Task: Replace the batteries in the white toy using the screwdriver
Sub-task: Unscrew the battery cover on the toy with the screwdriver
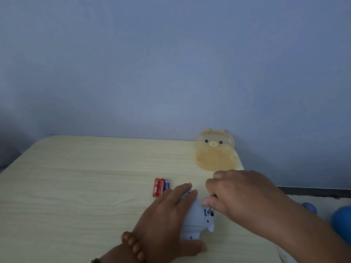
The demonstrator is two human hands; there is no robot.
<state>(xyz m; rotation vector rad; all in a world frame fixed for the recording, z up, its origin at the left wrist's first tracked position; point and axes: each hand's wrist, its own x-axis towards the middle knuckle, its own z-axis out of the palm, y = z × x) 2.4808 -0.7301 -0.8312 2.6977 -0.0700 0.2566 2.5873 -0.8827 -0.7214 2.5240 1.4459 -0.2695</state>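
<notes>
The white toy [197,219] lies on the wooden table [85,177], underside up, with a small opening where something red shows. My left hand [167,215] grips the toy from the left, fingers over its top and thumb at its near end. My right hand [237,194] is closed around the screwdriver, most of it hidden. Only the thin metal shaft [209,209] shows below my fingers, its tip down at the toy's opening. Three batteries [161,186], two red and one dark blue, lie side by side just left of my left hand.
An open translucent orange bear-face case [215,152] stands at the back right of the table, close to its edge. Blue objects [340,221] lie off the table's right side. A beaded bracelet sits on my left wrist.
</notes>
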